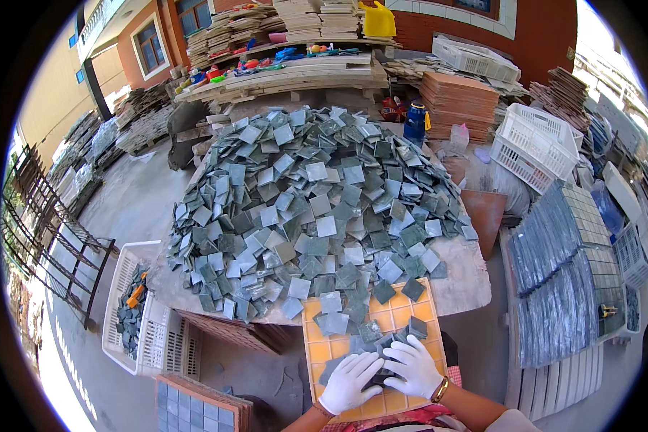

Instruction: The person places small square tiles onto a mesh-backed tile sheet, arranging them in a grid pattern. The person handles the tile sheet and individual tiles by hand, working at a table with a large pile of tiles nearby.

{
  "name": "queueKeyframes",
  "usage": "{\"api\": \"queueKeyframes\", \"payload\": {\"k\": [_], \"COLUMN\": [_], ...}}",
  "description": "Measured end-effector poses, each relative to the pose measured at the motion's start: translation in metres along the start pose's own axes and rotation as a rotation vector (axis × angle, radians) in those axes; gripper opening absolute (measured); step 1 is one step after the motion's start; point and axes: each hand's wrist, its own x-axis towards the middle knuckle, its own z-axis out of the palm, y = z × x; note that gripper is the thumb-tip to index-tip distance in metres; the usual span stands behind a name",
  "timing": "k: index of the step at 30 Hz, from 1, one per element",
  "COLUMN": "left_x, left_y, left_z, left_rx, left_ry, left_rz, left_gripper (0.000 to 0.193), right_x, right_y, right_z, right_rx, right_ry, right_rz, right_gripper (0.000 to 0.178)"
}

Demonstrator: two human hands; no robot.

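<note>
Both my hands wear white gloves and work over an orange tray (417, 306) divided by pale grid lines. My left hand (351, 381) bends its fingers over small dark grey stone tiles (385, 344) in the tray's middle. From the other side, my right hand (412, 366) curls round tiles of the same cluster, its fingertips close to the left ones. The palms hide part of what they grip. Several loose square tiles (331, 322) lie on the tray's far half. Beyond it a large heap of grey-green tiles (317, 209) covers the table (461, 277).
White crates stand at the left, one holding tile pieces (128, 327) and an orange tool (137, 294). Tile sheets (194, 410) are stacked at the lower left. Wrapped tile stacks (554, 309) rest on a pallet at right. A blue jug (415, 122) stands behind the heap.
</note>
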Motion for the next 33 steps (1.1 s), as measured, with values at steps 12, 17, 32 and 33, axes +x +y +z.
{"api": "queueKeyframes", "payload": {"k": [12,17,32,33], "left_x": [0.065,0.047,-0.048,-0.041], "left_y": [-0.056,-0.04,0.008,0.003], "left_z": [0.003,0.017,0.015,0.018], "left_rx": [0.461,0.374,0.377,0.395], "left_ry": [0.042,-0.008,-0.008,0.01], "left_rz": [-0.287,-0.276,-0.383,-0.35], "left_gripper": [0.072,0.077,0.071,0.071], "right_x": [0.079,0.055,-0.037,-0.026], "right_y": [0.041,0.019,-0.003,0.003], "right_z": [0.013,0.042,0.009,0.015], "right_rx": [-0.353,-0.394,-0.004,-0.064], "right_ry": [-0.096,-0.089,0.071,0.049], "right_rz": [-0.024,0.159,0.233,0.191], "right_gripper": [0.054,0.06,0.042,0.042]}}
